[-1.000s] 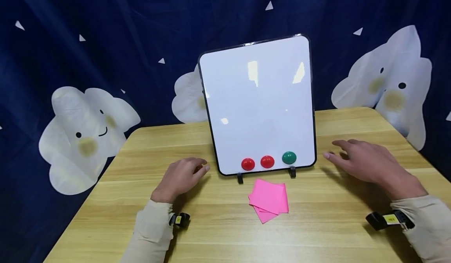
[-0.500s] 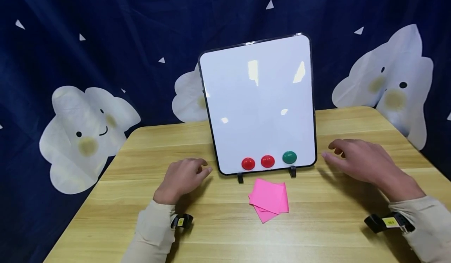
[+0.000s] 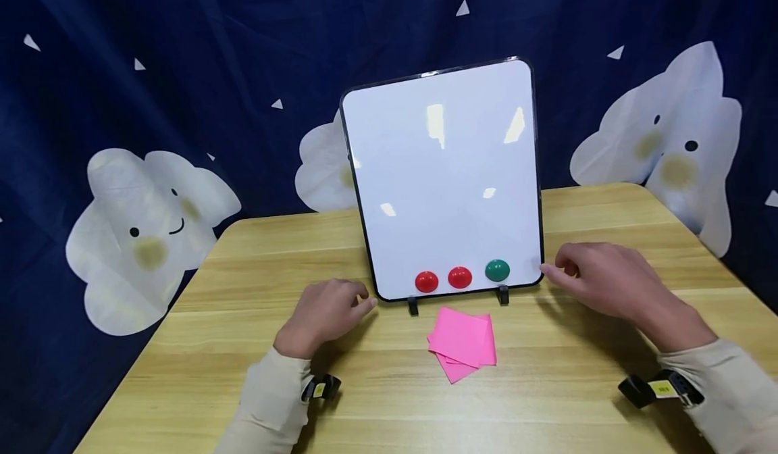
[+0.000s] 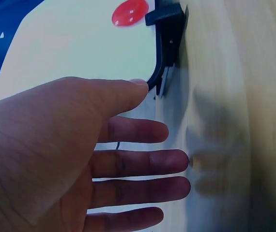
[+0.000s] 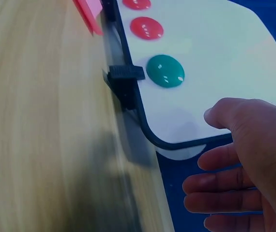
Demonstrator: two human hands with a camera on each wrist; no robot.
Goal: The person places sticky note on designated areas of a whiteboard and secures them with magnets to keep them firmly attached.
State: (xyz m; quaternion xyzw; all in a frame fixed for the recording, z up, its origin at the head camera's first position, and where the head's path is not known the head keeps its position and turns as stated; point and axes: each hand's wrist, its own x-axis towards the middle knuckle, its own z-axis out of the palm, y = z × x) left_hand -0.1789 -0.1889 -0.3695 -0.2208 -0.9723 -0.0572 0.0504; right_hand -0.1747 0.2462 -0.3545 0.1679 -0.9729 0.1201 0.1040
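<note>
Flanking the whiteboard [image 3: 444, 177], both hands sit low on the desk [image 3: 255, 251], one at each bottom corner of the frame.

Left hand [image 3: 325, 312]: fingers relaxed and nearly straight, gripping nothing. In the left wrist view the thumb tip lies just beside, perhaps touching, the black rounded lower-left corner; contact cannot be confirmed. The other fingers extend past the board's left edge.

Right hand [image 3: 598, 278]: fingers loosely curled, empty. In the head view the fingertips are at the lower-right corner; the right wrist view shows the thumb just beside the black frame, apart from it by a narrow gap.

Board stands upright on two small black feet [image 3: 414, 305], leaning slightly back, long axis vertical, face toward the person. It lies between the two hands, so each hand's nearest edge is inward: to the right of the left hand, to the left of the right hand. Both hands are about equally near.

On the board, along the bottom edge: two red magnets [image 3: 427, 281] side by side, then a green magnet [image 3: 497, 270] nearer the right hand.

In front of the board, near the feet and between the hands: loose stack of pink paper squares [image 3: 463, 342], flat on the desk, untouched.

Behind: dark blue cloth backdrop [image 3: 182, 48] with white cloud figures.
</note>
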